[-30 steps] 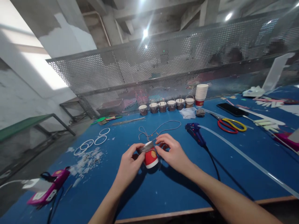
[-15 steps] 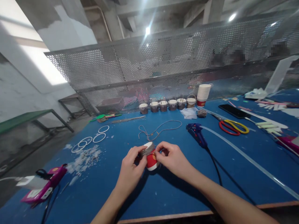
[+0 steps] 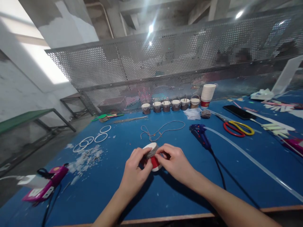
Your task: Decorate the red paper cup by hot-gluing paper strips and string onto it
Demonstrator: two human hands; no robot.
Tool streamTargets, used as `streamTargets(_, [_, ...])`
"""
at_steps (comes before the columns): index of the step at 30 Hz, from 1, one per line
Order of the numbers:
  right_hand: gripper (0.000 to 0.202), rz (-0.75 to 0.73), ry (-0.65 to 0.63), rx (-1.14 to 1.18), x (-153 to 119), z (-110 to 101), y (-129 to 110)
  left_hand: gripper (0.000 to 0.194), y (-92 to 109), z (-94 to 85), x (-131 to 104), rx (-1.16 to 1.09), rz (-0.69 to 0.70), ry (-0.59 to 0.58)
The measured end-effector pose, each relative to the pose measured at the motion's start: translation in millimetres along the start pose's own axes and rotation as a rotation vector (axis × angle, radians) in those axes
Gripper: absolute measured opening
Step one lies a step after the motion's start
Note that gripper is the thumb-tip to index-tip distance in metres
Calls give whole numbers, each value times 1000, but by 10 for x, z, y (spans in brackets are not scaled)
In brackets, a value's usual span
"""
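A red and white paper cup (image 3: 155, 164) is tilted between my hands just above the blue table, its upper part wound with grey-brown cord (image 3: 151, 152). My left hand (image 3: 136, 165) grips the cup from the left, thumb low on the red side and fingers near the rim. On the right, my right hand (image 3: 172, 159) pinches at the lower edge of the wound cord, fingertips against the cup. What lies right between those fingertips is partly hidden. Beyond the cup a loose length of grey cord (image 3: 165, 128) lies in loops on the table.
A blue glue gun (image 3: 200, 135) with a black cable lies right of my hands, near scissors (image 3: 236, 127) and a phone (image 3: 239, 112). Several cord-wrapped cups (image 3: 175, 105) and a cup stack (image 3: 208, 94) line the mesh panel. White rings (image 3: 101, 137), scraps and a pink power strip (image 3: 48, 186) are left.
My left hand has shifted slightly right and covers more of the red cup. My right fingertips have moved a little left, up to the wound cord. The cup has turned slightly.
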State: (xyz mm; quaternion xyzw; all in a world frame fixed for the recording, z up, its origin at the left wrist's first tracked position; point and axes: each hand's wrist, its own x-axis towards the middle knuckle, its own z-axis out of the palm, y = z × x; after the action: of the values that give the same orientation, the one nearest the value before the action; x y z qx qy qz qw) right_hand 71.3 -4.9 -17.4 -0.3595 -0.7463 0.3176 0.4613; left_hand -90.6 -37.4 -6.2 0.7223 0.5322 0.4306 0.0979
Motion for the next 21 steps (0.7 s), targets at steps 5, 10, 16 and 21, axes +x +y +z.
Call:
streamTargets(5, [15, -20, 27, -31, -2, 4, -10, 17, 14, 9, -9, 16, -21, 4])
streamTargets(10, [16, -6, 28, -33, -4, 8, -7, 15, -12, 22, -31, -1, -20, 35])
streamTargets(16, [14, 1, 33, -33, -10, 23, -8, 12, 12, 27, -43, -21, -28, 70])
streamTargets(21, [14, 9, 35, -28, -10, 21, -17, 12, 27, 32, -38, -34, -28, 69])
